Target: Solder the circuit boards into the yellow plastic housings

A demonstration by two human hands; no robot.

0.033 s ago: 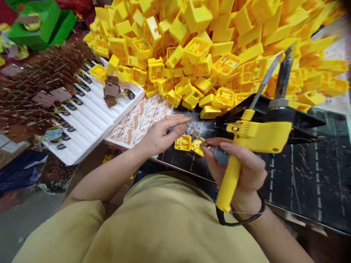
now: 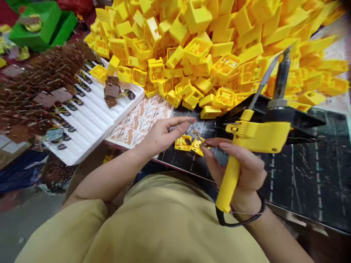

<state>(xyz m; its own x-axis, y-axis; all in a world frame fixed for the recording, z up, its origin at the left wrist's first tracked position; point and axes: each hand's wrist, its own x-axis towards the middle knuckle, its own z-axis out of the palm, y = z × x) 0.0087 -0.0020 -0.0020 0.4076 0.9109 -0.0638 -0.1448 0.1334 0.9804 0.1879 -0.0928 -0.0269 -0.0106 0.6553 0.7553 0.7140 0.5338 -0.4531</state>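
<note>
My right hand (image 2: 244, 168) is wrapped round the handle of a yellow soldering gun (image 2: 257, 137), whose metal barrel points up and away. Its thumb and forefinger reach to a small open yellow plastic case half (image 2: 196, 147); whether they pinch a small part there is hidden. Beside it lies a second yellow case half (image 2: 181, 143) with a dark round piece (image 2: 188, 141) over its corner. My left hand (image 2: 167, 133) hovers just above, fingers stretched out and thumb slightly apart. A thin red wire (image 2: 192, 124) runs past its fingertips down to the case halves.
A big heap of yellow plastic cases (image 2: 197, 47) covers the back. On the left, a white foam tray (image 2: 93, 124) carries many brown circuit boards (image 2: 41, 80) with wired dark discs. A black stand (image 2: 298, 117) is at right on the black mat (image 2: 298, 175). Green boxes (image 2: 41, 29) stand far left.
My left hand has shifted slightly, its fingertips now beside the red wire. A dark round piece now shows at the left case half. My right hand has barely moved.
</note>
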